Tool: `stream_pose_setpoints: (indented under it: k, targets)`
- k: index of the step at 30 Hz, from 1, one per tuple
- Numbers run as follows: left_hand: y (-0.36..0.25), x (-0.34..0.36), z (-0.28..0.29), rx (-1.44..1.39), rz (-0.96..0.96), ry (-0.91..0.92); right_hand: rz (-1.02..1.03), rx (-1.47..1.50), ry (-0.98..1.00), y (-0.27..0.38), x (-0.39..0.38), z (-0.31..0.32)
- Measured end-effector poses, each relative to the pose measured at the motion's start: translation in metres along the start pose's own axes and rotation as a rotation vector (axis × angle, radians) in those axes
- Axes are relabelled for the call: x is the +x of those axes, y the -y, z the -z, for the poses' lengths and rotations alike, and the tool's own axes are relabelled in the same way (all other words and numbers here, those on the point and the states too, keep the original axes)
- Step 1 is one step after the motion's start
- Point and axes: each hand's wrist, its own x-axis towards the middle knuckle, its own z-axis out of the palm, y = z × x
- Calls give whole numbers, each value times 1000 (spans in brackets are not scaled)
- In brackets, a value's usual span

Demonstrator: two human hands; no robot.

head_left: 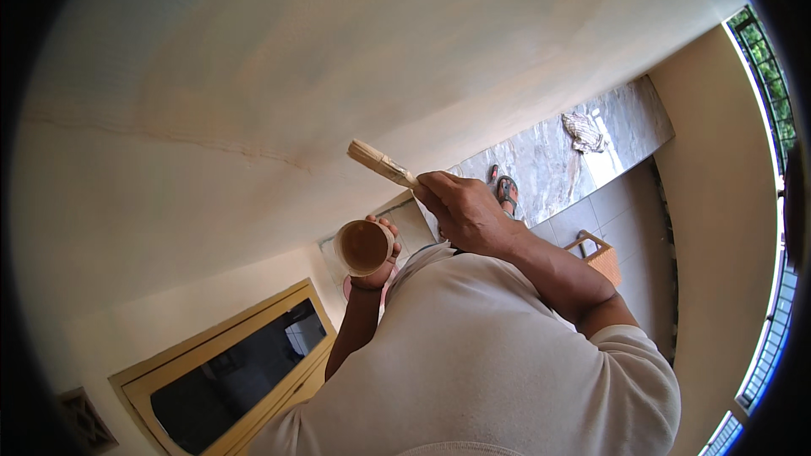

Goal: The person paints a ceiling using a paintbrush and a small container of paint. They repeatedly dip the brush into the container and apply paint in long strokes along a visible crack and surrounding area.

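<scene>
The brush [382, 164] is pinched at its handle by the right hand [466, 211]; the cup [342, 259], clasped by the left hand [383, 271], is best held level below the bristles [361, 151].

cracked pale wall [405, 42], yellow-framed dark glass panel [241, 363], marbled slab [541, 160], grey tiled floor [642, 228], bright barred opening [763, 76]

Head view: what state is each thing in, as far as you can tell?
Brush: gripped in the right hand; wetness unclear
Cup: open-topped, held in the left hand, brownish inside
Wall: marked by a crack-like line
Cloth: crumpled on the marbled slab
Sandal: worn
</scene>
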Motion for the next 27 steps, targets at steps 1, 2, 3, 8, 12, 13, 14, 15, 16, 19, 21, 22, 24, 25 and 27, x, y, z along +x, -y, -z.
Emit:
stream_pose_setpoints:
  k: [1,2,3,8,12,13,14,15,16,19,21,22,24,25,27]
  targets:
    - [0,-1,-2,-31,17,19,61,-22,-62,2,-1,6]
    - [-1,-3,-4,-17,15,24,-64,-45,-16,7,-4,14]
    - [-2,-5,-4,-3,9,30,-186,-64,31,16,-6,26]
    - [-4,-4,-29,-8,67,65,-327,293,123,46,-23,54]
    - [-7,-1,-36,32,76,49,-213,569,173,46,-39,49]
    - [-9,-1,-34,34,80,42,-191,565,154,51,-42,49]
    - [-10,0,-32,39,88,44,-170,562,136,58,-47,52]
    - [-13,1,-29,46,89,50,-135,559,127,63,-47,53]
    - [-13,5,-31,60,93,67,-190,543,136,63,-48,56]
    - [-8,12,-38,68,79,32,-313,404,82,60,-48,58]
    - [-5,18,-43,73,100,61,-186,152,-60,56,-43,57]
    - [-4,19,-44,87,108,105,-157,119,-106,56,-39,58]
    - [-4,18,-39,101,79,110,-102,53,-198,59,-33,61]
    - [-3,17,-33,100,42,71,-166,141,-225,52,-33,60]
    - [1,20,-30,93,0,43,-183,362,-372,49,-30,58]
